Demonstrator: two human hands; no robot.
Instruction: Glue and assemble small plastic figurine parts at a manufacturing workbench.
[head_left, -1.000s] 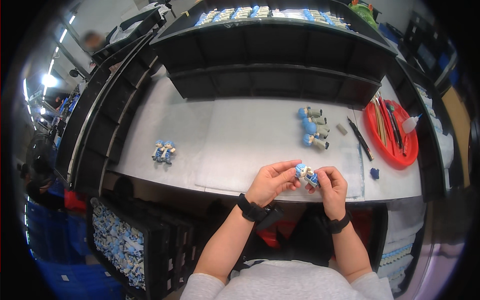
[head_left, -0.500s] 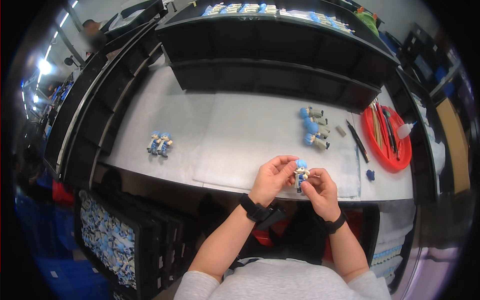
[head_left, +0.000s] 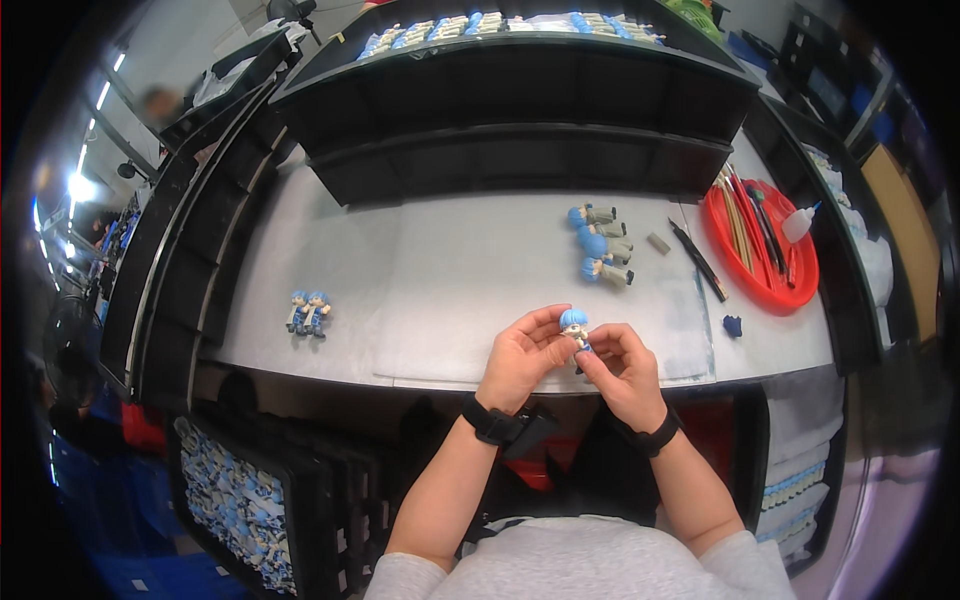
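Observation:
A small blue-haired figurine [head_left: 574, 322] is held upright above the front edge of the worktable [head_left: 460, 290]. My left hand [head_left: 526, 358] pinches it from the left side. From the right, the fingers and thumb of my right hand [head_left: 624, 372] also close on its body, covering the lower part. Two similar figurines [head_left: 308, 313] lie side by side at the left of the table. A group of several blue-haired figurines in grey-beige [head_left: 604, 245] lies beyond my right hand. Near them are a small grey block [head_left: 658, 243] and a black pen-like tool [head_left: 698, 260].
At right, a red tray [head_left: 765, 290] holds brushes, sticks and a white squeeze bottle [head_left: 798, 225]. A dark blue piece [head_left: 733, 326] lies before it. Black crates [head_left: 520, 100] wall the back; figurines lie on top. Below left, a black crate [head_left: 300, 500] is full of figurine parts.
The whole view has shifted slightly. Both hands still hold the figurine; my right fingers and thumb now cover more of its lower body.

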